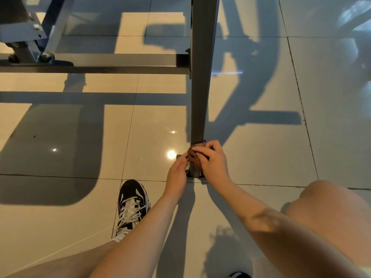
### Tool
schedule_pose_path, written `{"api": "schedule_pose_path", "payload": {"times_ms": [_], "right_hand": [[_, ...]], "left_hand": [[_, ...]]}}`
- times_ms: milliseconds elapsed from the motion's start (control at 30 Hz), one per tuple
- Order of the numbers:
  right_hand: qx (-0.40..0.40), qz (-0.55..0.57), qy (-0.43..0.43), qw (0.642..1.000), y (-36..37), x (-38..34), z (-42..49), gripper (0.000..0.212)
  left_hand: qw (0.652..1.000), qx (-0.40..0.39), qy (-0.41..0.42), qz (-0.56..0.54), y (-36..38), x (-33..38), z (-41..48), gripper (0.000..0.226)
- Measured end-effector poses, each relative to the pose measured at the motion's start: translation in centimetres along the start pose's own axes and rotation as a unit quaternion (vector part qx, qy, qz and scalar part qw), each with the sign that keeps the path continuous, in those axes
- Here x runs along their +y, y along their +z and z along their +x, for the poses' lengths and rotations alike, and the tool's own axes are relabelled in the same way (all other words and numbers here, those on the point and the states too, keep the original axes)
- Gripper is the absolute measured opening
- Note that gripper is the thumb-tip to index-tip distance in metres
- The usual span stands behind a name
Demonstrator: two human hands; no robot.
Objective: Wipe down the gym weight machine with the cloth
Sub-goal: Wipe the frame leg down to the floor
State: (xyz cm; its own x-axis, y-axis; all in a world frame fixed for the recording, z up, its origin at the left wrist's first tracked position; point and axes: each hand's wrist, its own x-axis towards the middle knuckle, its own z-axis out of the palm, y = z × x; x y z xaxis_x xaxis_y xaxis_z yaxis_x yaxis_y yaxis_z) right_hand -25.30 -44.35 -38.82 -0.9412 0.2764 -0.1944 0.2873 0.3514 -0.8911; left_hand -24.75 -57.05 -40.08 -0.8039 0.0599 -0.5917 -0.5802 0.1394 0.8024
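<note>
Limp, light brown cloth (194, 157), best held bunched: right hand (212, 159) fingers pinch it against grey metal post (200, 87); left hand (177, 171) grip unclear

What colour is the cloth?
Reddish brown. The head view shows the cloth bunched against the post, under the right hand.

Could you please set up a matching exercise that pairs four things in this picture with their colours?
Things:
1. cloth
2. sneaker
3. machine post
4. floor tiles

Colours:
A. dark grey
B. glossy cream
C. brown
D. black with white laces

Pairs: 1-C, 2-D, 3-A, 4-B
</note>
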Motion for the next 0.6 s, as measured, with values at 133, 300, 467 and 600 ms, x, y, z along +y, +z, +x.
{"api": "schedule_pose_path", "payload": {"times_ms": [133, 300, 467, 600], "right_hand": [[-0.060, -0.051, 0.051, 0.996, 0.7, 1.6, -0.4, 0.015], [-0.088, -0.098, 0.077, 0.988, -0.1, 0.6, -0.8, 0.019], [0.031, 0.035, -0.008, 0.999, -3.4, -5.7, 1.7, 0.017], [0.056, 0.091, -0.014, 0.994, -2.8, -7.4, 1.7, 0.018]], "left_hand": [[1.000, 0.007, -0.017, -0.007, 0.4, -0.4, -0.2, 0.041], [0.999, 0.024, 0.022, 0.037, 1.5, 0.8, -1.3, 0.039], [0.991, 0.061, 0.112, 0.040, 2.2, 3.9, -1.7, 0.035], [0.984, 0.093, 0.148, 0.020, 2.9, 6.7, -2.6, 0.035]]}}
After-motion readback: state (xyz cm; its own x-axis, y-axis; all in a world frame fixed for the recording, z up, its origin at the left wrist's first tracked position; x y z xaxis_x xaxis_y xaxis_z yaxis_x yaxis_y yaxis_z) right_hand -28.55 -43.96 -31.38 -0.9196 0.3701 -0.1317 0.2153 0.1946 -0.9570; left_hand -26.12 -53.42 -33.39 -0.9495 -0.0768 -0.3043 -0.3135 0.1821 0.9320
